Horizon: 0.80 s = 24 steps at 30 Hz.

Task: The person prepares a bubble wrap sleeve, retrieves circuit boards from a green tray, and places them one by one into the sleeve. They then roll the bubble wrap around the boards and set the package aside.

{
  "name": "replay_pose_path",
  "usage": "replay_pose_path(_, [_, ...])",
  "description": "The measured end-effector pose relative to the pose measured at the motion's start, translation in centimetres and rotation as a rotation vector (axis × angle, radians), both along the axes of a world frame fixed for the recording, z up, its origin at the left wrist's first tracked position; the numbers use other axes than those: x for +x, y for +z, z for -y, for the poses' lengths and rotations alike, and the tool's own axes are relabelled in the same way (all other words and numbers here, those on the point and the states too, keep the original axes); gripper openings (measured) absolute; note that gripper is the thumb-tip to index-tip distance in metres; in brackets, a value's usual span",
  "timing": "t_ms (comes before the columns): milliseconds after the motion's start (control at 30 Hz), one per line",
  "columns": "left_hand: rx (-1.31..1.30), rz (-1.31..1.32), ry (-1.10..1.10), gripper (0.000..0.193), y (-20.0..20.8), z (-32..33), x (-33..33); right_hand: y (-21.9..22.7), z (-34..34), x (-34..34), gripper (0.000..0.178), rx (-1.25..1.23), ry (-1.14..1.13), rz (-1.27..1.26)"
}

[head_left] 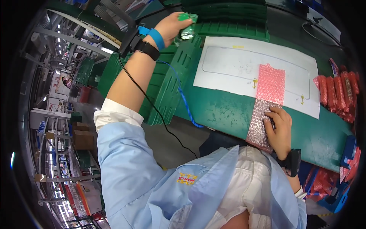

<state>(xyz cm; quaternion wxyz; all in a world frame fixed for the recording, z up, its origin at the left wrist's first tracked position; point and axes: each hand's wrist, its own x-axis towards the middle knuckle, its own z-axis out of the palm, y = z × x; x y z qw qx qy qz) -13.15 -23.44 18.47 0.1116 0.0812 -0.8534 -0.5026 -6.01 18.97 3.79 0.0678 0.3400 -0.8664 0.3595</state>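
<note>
My left hand (170, 28) reaches to the far left and pinches a green circuit board (183, 17) over the end of a green plastic crate (160, 95). Something shiny and silvery hangs just below the board; I cannot make out whether it is attached. On the table's near edge my right hand (280, 129) lies on a bubble-wrap bag (271, 86), thumb and fingers apart. The bag lies lengthwise, pink at its far end and greyer near me. Its far part covers a white paper sheet (221, 76) with a drawn outline and yellow arrows.
Another green crate (236, 32) stands behind the sheet. Several red bubble-wrapped bundles (335, 91) are piled at the table's right. A blue coiled cord (185, 101) and a black cable (152, 107) run from my left wrist. Blue bins with pink wrap (318, 183) stand low right.
</note>
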Motion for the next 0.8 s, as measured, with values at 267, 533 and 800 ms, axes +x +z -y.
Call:
replay_pose_path(267, [0.194,0.418,-0.049,0.049,-9.6,-8.9,0.7,-0.4,0.3,-0.1,0.019,-0.008,0.017,-0.003])
replay_pose_path(533, [-0.228,0.383,-0.128,0.043,-11.1,-7.8,1.3,-0.5,-0.1,-0.3,0.019,-0.033,0.049,0.017])
replay_pose_path(800, [-1.014,-0.275,-0.382,0.04,-12.4,-14.4,7.6,-0.6,0.1,0.1,0.019,-0.026,0.011,-0.005])
